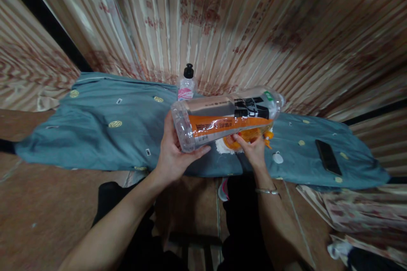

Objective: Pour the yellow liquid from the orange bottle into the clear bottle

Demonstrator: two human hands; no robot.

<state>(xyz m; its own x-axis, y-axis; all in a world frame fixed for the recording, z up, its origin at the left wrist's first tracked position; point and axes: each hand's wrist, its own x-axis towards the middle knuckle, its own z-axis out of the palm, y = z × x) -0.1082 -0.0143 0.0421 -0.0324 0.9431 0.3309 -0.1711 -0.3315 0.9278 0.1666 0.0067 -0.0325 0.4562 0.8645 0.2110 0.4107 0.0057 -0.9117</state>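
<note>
My left hand point(174, 150) grips the base end of a large clear plastic bottle point(213, 120) with an orange and black label. The bottle lies nearly level in the air, its neck pointing right, and looks free of contents. Just below it, my right hand point(254, 150) has its fingers closed on an orange, partly see-through object point(249, 137). Most of that object is hidden by the bottle and my fingers, so its kind is unclear. Something white and ragged-edged point(224, 147) shows beneath it on the cloth.
A blue-green patterned cloth point(127, 139) covers the long narrow surface. Behind the large bottle stands a small clear bottle with a black cap point(188, 82). A white round piece point(277, 158) and a phone point(328, 156) lie to the right. Pleated curtains point(206, 29) hang close behind.
</note>
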